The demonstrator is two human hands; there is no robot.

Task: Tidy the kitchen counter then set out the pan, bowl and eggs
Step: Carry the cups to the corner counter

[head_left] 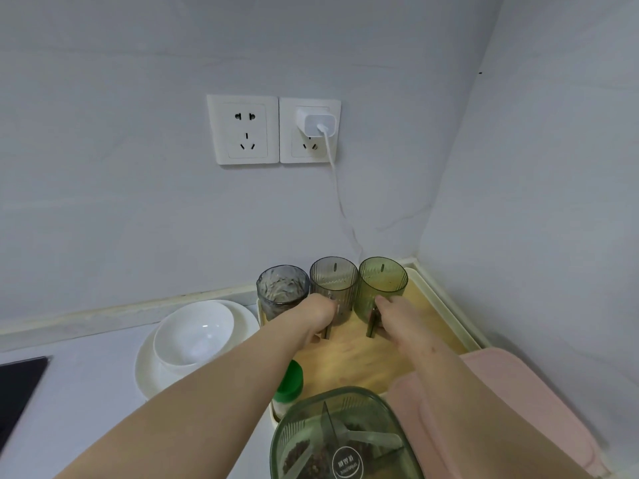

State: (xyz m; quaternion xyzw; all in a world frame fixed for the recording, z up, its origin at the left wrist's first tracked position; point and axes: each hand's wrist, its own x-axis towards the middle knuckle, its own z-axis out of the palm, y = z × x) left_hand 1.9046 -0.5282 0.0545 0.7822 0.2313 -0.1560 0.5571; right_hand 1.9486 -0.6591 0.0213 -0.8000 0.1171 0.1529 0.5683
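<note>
A white bowl (193, 331) sits on a white plate (147, 371) at the left of the counter. On a wooden tray (349, 357) by the back wall stand a grey ribbed mug (333, 280) and a green ribbed mug (383, 281). My left hand (320, 318) grips the grey mug's handle. My right hand (394, 314) grips the green mug's handle. Both mugs stand upright on the tray. No pan or eggs are in view.
A clear textured glass (281, 290) stands left of the mugs. A green-capped shaker (288, 388) and a green lidded spice box (342, 440) sit near me. A pink mat (518, 402) lies at right, a black hob (17, 388) at left. A charger cable (337, 188) hangs from the wall socket.
</note>
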